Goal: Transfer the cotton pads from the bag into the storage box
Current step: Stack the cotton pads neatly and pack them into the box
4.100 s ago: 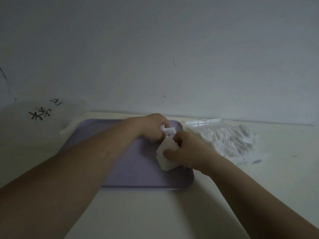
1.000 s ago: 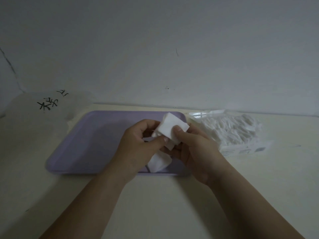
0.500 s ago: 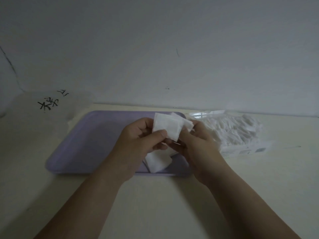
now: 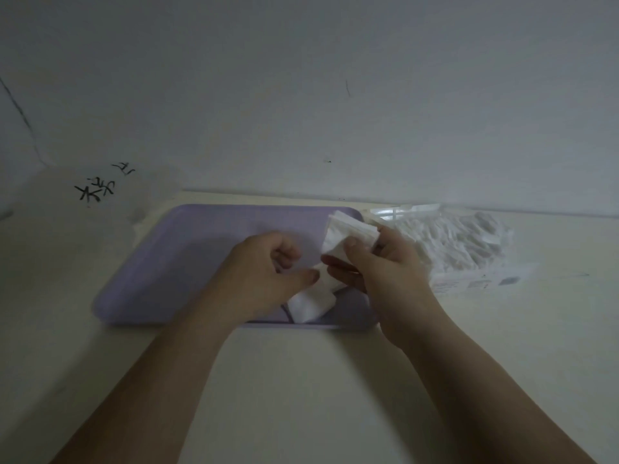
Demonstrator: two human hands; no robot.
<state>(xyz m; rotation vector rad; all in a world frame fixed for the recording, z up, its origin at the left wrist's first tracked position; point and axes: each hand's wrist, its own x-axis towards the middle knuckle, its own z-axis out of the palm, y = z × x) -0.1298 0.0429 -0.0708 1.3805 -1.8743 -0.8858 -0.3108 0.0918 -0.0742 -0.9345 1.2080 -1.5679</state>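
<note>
Our right hand pinches a small stack of cotton pads between thumb and fingers, above the far right corner of the purple tray. Our left hand hovers over the tray's middle, fingers curled; whether it grips anything we cannot tell. A white box lies on the tray's near right part. The bag of pads rests on the counter just right of the tray

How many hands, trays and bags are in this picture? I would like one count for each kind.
Bare hands: 2, left hand and right hand, which pinches white square cotton pads.
Flat purple plastic tray: 1.
Bags: 2, clear plastic bag of cotton pads, white bag with black writing.
Total: 5.
</note>
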